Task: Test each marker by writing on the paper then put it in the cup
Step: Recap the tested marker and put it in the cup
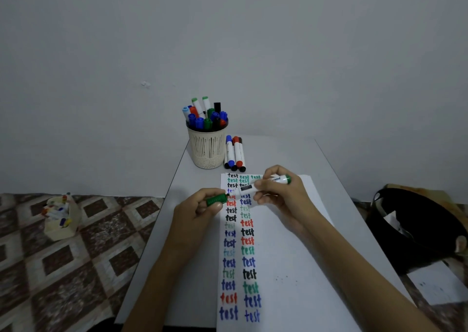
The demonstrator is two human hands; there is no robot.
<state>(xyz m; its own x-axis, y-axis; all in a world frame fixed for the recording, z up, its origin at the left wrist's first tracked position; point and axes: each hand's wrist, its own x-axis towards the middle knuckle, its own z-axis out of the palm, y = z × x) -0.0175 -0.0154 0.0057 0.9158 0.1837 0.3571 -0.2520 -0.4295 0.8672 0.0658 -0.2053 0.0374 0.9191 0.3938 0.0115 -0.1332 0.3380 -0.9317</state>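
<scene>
Pale, smooth counter (278, 152), narrow, set against a bare grey wall (329, 53).

At the far left corner stands the cup (208, 152): cream plastic, round, with slatted sides over a mesh base. It is packed with upright markers (206, 116) capped in blue, green, red and black. Just beside it on the right, near the far edge, a handful of loose markers (235, 153) lie side by side with their white barrels touching.

A white paper sheet (291, 243) runs from the near edge up toward those loose markers. Down its left part we read two columns of the word "test" in blue, red, green and black, some of it faded.

Both hands work over the far part of the sheet. The right grip (281, 192) wraps the white barrel of the green marker (247, 187), which is held roughly level above the paper, green butt end toward the right edge. The left grip (200, 209) pinches the ribbed green cap (215, 200) between thumb and fingers. The cap's mouth sits at the dark nib, and we cannot tell whether it is seated. The hands cover several of the written words.

Off the left edge lies a brown-and-cream diamond-patterned surface (76, 268), and on it a small cream container (60, 220) holds more markers. Off the right edge sits a black bag-like thing (415, 230), its contents unclear.
</scene>
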